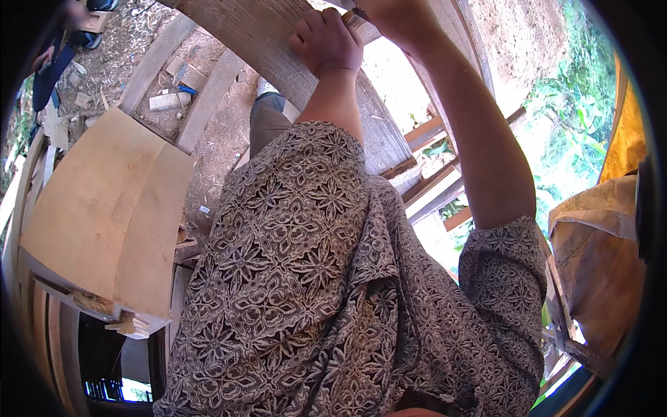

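My left hand (326,42) is closed, with its knuckles up, over a wide weathered wooden plank (243,28) at the top of the view. A small brownish piece with a dark end (353,17) shows beside its fingers; I cannot make out what it is. Close by on the right, my right hand (397,21) is bent in toward the left one. The upper edge cuts it off, so its fingers and anything in them are hidden. My patterned sleeves and shirt fill much of the lower view.
A pale, smooth wooden panel (97,201) stands at the left. Wooden beams (156,66) cross over ground littered with chips and offcuts, where a blue item (187,90) lies. Another person's leg (50,80) shows at upper left. Orange-brown sheeting (597,257) hangs at right.
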Motion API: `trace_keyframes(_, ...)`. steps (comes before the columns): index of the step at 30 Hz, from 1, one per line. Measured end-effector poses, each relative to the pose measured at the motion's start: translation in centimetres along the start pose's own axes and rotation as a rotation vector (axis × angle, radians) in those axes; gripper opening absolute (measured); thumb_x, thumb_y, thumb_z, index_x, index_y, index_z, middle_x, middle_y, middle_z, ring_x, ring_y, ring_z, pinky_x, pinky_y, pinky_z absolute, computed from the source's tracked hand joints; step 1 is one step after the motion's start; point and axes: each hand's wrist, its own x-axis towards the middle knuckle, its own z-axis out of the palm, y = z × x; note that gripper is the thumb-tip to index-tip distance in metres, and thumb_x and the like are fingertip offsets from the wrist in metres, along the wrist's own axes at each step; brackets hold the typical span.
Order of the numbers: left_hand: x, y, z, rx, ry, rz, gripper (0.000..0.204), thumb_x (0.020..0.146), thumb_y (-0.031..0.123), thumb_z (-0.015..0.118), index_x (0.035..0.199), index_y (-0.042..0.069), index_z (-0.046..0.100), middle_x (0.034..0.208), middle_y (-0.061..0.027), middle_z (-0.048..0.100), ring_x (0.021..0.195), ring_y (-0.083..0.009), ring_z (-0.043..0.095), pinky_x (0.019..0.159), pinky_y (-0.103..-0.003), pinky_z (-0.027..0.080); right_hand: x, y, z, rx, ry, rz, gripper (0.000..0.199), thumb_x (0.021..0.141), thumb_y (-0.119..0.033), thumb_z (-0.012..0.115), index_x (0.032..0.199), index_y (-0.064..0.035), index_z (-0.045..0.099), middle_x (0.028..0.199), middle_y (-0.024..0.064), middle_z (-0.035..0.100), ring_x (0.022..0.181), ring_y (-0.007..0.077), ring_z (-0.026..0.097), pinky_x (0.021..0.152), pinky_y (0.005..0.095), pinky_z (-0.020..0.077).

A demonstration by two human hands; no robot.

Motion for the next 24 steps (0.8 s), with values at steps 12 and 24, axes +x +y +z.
trace_keyframes(12,0.5,-0.5,-0.4,0.0,-0.089,0.128,0.03,0.088,0.037,0.068,0.109,0.017,0.064,0.111,-0.0076,0.061,0.11,-0.0292,0.056,0.093,-0.049,0.04,-3.2,3.9,-1.6,0.22,-0.034,0.069,0.037,0.103,-0.002,0.058,0.139,0.0069,0.057,0.136,0.0165,0.066,0.128,0.0199,0.061,0.111,0.0299,0.048)
trace_keyframes(24,1.6,-2.7,-0.2,-0.023,-0.104,0.139,0.032,0.088,0.034,0.067,0.112,0.013,0.062,0.114,-0.0092,0.06,0.112,-0.0291,0.056,0.094,-0.049,0.04,-0.8,3.4,1.2,0.216,-0.045,-0.049,0.036,0.103,-0.003,0.057,0.138,0.007,0.058,0.136,0.0164,0.066,0.127,0.0206,0.063,0.11,0.0309,0.049)
